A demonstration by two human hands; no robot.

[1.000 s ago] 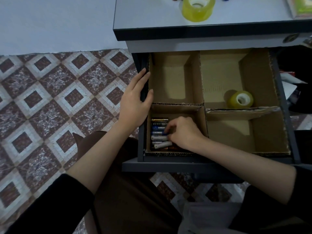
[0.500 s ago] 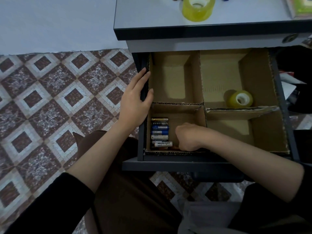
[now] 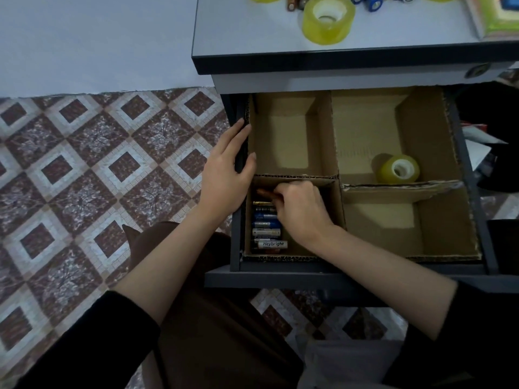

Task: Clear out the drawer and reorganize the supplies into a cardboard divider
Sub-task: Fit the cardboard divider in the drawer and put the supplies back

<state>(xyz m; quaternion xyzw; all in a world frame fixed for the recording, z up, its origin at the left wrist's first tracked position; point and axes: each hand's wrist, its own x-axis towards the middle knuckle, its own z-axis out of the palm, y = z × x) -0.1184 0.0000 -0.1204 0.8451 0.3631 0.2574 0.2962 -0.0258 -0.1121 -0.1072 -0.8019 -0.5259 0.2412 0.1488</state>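
1. Drawer (image 3: 280, 277) pulled open under counter (image 3: 252, 32), cardboard divider (image 3: 325, 136) seated inside it.
2. Left hand (image 3: 224, 175): fingers straight, resting on drawer's left wall.
3. Near-left compartment: batteries (image 3: 265, 227) in a row along its left side.
4. Right hand (image 3: 302, 209) pinches brown battery (image 3: 265, 193) at row's far end.
5. Far-right compartment: yellow tape roll (image 3: 398, 169).

The desk (image 3: 252, 37) fills the upper right of the frame. On it lie a yellow tape roll (image 3: 328, 19) and, at the top edge, batteries (image 3: 293, 2).
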